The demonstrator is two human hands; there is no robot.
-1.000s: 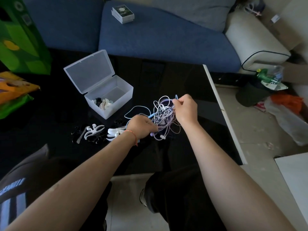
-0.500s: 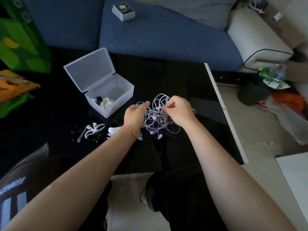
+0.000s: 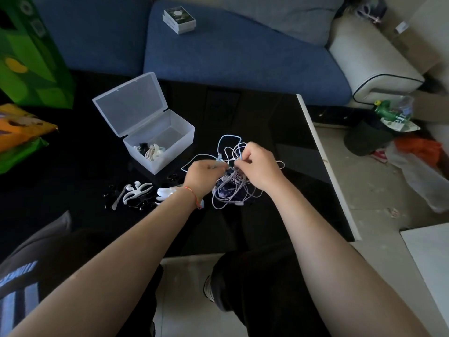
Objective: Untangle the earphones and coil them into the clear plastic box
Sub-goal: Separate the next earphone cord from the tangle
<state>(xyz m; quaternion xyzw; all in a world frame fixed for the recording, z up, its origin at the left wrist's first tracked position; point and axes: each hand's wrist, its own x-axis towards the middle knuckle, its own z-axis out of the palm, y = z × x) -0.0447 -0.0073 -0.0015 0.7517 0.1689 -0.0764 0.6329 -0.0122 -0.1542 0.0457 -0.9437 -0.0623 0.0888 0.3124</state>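
Note:
A tangled bundle of pale blue, white and purple earphones (image 3: 229,190) hangs between my hands just above the black glass table (image 3: 267,132). My left hand (image 3: 202,175) pinches cable on the bundle's left side. My right hand (image 3: 258,165) pinches strands at its top, fingertips nearly meeting the left's. Loops stick up behind my hands and trail down to the table. The clear plastic box (image 3: 167,152) stands open to the left, lid tilted back, with a coiled earphone set inside its near corner.
White and black cord winders (image 3: 137,194) lie on the table left of my left wrist. Green and orange bags (image 3: 26,76) sit at the far left. A blue sofa (image 3: 230,54) with a small box lies behind. The table's right edge (image 3: 325,166) borders floor with clutter.
Both hands stayed on the bundle, the left fingers going from spread to a pinch. The hands came close together and a pale blue loop now stands out above them.

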